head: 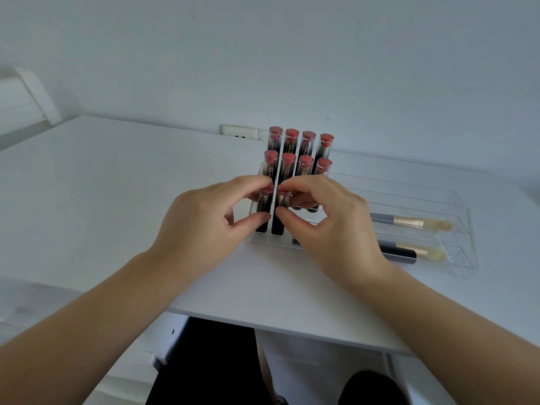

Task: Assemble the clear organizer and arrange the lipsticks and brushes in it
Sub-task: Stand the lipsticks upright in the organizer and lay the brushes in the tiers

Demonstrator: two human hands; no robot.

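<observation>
I saw left hand [201, 217] pinch front-left lipstick [264, 210] | right hand [327, 220] pinched neighbouring lipstick [281, 213] — both upright in clear organizer [467, 260] | eight lipsticks [301, 153] at 12 o'clock | two brushes [412, 222] at 3 o'clock — white table [117, 185].

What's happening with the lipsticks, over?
Left hand pinches front lipstick. Right hand pinches its neighbour. Both upright in organizer. Nothing blocking.

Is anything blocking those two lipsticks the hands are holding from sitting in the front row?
Nothing visible does. The left hand pinches one lipstick and the right hand another, both already upright in the clear organizer, in front of the two filled rows.
</observation>
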